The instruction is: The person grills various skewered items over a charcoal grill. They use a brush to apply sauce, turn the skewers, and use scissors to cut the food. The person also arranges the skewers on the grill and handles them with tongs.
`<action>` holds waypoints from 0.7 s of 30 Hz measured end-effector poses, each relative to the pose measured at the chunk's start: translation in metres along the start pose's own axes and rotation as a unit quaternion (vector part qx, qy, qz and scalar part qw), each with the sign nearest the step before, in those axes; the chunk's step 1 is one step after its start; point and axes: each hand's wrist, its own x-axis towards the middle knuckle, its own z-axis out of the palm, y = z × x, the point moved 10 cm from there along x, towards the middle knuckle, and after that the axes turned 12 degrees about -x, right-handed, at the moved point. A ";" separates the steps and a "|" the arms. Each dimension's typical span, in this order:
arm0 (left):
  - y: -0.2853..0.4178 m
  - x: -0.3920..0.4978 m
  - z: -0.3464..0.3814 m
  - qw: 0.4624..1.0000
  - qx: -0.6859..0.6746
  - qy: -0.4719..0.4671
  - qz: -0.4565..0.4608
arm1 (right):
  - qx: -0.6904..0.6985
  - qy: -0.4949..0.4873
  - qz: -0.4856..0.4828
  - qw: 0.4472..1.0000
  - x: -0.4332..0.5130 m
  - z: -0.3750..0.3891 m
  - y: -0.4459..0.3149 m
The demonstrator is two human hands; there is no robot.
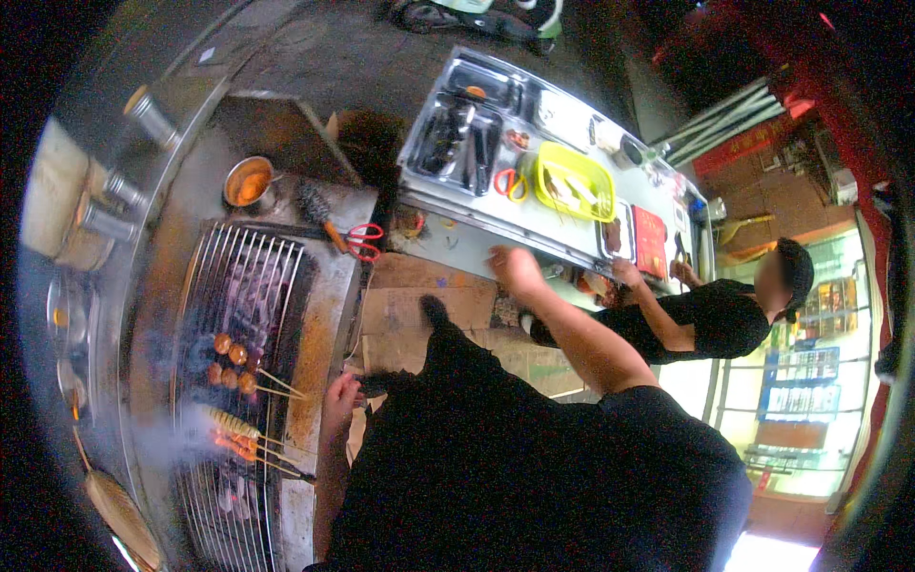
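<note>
My left hand (343,395) is low beside the near edge of the charcoal grill (307,357), its fingers curled; whether it holds anything cannot be told. My right hand (516,270), blurred, is raised near the front edge of the white worktable (486,214), with nothing visible in it. On the grill grate lie skewers of brown balls (230,350), a pale spiral-cut skewer (232,422) and reddish skewers (236,446), with smoke around them. Red-handled scissors (363,242) and a wire brush (314,207) rest at the grill's end, near a metal pot of orange sauce (249,183).
The worktable holds a yellow-green basket (575,182), red-and-yellow-handled scissors (510,186), a black tray (454,146) and a red box (649,242). A co-worker (722,322) in black stands at its right end. Metal shakers (154,118) and a woven fan (121,511) lie beyond the grill.
</note>
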 end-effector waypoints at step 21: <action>-0.219 0.043 0.117 0.939 -0.215 0.187 -0.193 | -0.159 -0.114 0.275 0.941 0.167 -0.072 0.398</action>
